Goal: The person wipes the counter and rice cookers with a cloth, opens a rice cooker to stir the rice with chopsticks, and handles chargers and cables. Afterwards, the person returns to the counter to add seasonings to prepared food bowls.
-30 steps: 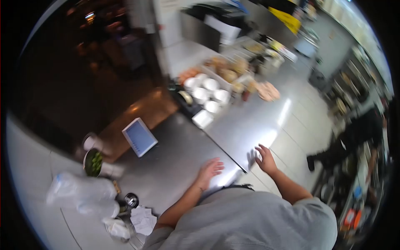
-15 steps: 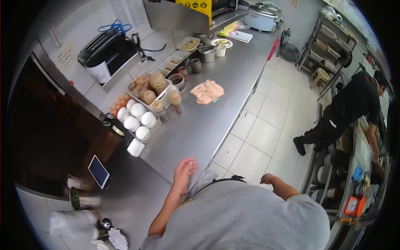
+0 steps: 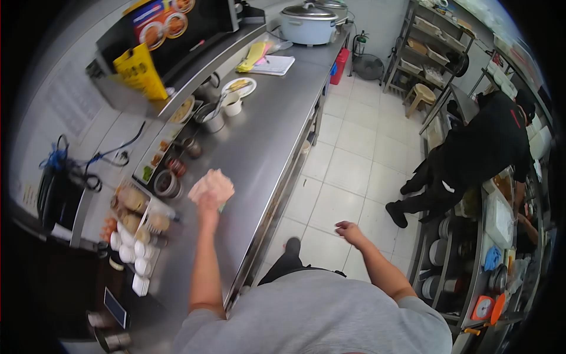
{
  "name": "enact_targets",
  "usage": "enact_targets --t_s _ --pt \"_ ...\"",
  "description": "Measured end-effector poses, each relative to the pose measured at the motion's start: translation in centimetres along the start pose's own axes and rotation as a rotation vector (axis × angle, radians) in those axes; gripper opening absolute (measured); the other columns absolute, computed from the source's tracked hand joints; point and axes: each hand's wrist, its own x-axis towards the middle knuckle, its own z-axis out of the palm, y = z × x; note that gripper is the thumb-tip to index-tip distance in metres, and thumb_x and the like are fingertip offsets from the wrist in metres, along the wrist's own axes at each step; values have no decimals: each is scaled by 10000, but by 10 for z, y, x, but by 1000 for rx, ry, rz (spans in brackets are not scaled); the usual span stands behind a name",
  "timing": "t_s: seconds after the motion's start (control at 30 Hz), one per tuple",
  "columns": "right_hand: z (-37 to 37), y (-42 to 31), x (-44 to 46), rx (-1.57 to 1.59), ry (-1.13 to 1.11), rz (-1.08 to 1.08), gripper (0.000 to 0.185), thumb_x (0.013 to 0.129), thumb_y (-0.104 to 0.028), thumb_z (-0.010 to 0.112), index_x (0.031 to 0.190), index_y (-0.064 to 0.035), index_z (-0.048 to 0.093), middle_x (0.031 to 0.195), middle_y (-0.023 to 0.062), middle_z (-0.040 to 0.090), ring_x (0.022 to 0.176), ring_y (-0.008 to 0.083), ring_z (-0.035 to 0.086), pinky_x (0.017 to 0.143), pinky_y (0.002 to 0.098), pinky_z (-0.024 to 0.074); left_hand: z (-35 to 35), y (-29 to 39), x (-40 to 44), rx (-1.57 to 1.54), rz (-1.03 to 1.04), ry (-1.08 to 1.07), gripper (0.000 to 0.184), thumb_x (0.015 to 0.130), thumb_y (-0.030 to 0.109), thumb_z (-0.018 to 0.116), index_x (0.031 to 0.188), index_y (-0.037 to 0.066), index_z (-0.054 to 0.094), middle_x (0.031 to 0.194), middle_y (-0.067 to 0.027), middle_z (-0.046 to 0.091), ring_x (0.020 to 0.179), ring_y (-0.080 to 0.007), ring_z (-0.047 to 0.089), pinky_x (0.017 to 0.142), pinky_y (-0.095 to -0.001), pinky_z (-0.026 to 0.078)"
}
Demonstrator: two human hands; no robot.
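On the steel counter (image 3: 253, 153) lies a crumpled pinkish-orange cloth (image 3: 213, 184). My left hand (image 3: 206, 205) is on the cloth's near edge; its fingers are blurred, so whether they grip it cannot be made out. My right hand (image 3: 350, 232) hangs in the air over the tiled floor, away from the counter, with its fingers partly spread and nothing seen in it. Left of the cloth stand a dark jar (image 3: 167, 184), a small red-lidded jar (image 3: 175, 166) and a basket of sauce bottles (image 3: 156, 206).
White cups (image 3: 127, 253) stand along the counter's left side. Farther up are a metal pot (image 3: 210, 118), a plate of food (image 3: 239, 87), a notebook (image 3: 274, 65) and a large cooker (image 3: 308, 25). A person in black (image 3: 480, 141) leans over the right-hand worktop. A stool (image 3: 420, 95) stands behind.
The view has swung right and moved along the counter. My left hand has reached forward to the cloth. My right hand has come up and outward over the floor.
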Motion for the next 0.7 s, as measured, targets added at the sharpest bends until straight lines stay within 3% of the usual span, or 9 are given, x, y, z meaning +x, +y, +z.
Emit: enact_targets --t_s 0.1,0.2,0.27,0.33,0.37,0.43,0.47,0.6,0.7 --pt "-4 -29 46 -277 -221 -114 357 810 -264 656 1119 -87 635 954 127 676 876 263 632 800 351 496 20 25 39 519 99 207 577 937 433 441 1370 52 417 1400 -188 407 1326 -371 301 1104 -449 194" --pt "-21 31 95 -530 -233 -106 414 784 -302 649 1127 -71 622 1000 164 668 941 323 627 835 387 491 86 89 45 812 30 87 693 868 433 543 1442 125 308 1493 -201 231 1374 -425 157 1114 -525 99" --pt "-57 85 98 -663 -227 91 436 750 -364 665 1070 -69 656 1031 185 654 982 342 608 867 411 478 134 119 78 795 162 -117 739 840 447 573 1456 164 280 1521 -189 133 1384 -449 78 1101 -574 69" --pt "-94 157 106 -1008 -550 289 413 749 -398 663 998 -70 690 1044 166 655 996 346 601 876 412 474 178 142 110 770 269 -205 769 824 453 591 1464 181 262 1530 -198 87 1388 -461 47 1096 -595 58" --pt "-117 182 95 -883 -416 430 404 761 -430 649 950 -78 709 1066 142 653 1010 342 595 879 410 473 204 156 144 755 325 -176 775 822 451 594 1465 179 259 1525 -213 89 1387 -461 54 1098 -592 62" --pt "-155 226 81 -924 -276 331 303 813 -351 606 943 -99 713 1050 114 662 1023 311 596 886 396 478 253 184 208 711 385 -140 803 815 458 601 1470 173 236 1514 -247 87 1386 -463 62 1099 -589 66" --pt "-172 193 67 -850 -89 426 260 807 -305 608 934 -104 711 1008 105 675 1012 284 609 892 390 482 279 199 243 672 387 -128 825 810 467 604 1474 168 217 1507 -266 83 1384 -465 62 1099 -590 66" --pt "-195 217 85 -424 -125 915 235 833 -277 578 938 -111 706 966 100 684 950 278 639 850 404 505 387 263 387 655 369 -88 888 796 483 615 1479 142 163 1493 -300 81 1379 -481 51 1100 -589 55" --pt "-205 203 140 -329 -204 858 258 836 -298 577 959 -110 702 988 110 678 962 299 630 851 418 496 465 313 479 674 276 -98 945 752 516 644 1476 149 160 1482 -322 72 1370 -504 40 1094 -599 50"
